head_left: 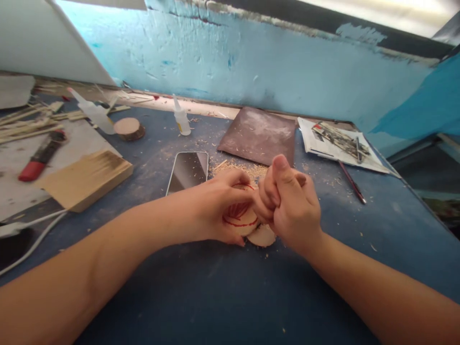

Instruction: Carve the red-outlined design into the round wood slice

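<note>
My left hand grips a round wooden disc near the middle of the table, its thumb and fingers around the edge. Red lines are drawn on the pale face of the disc. Under its right side lies a second pale wood slice. Just right of the disc, my right hand is closed in a fist with the thumb up. Whatever it holds is hidden by the fingers. Wood shavings are heaped behind both hands.
A phone lies behind my left forearm. Farther back are a glue bottle, brown sandpaper and a small log slice. A wooden block and a red-black tool sit left; a pen lies right.
</note>
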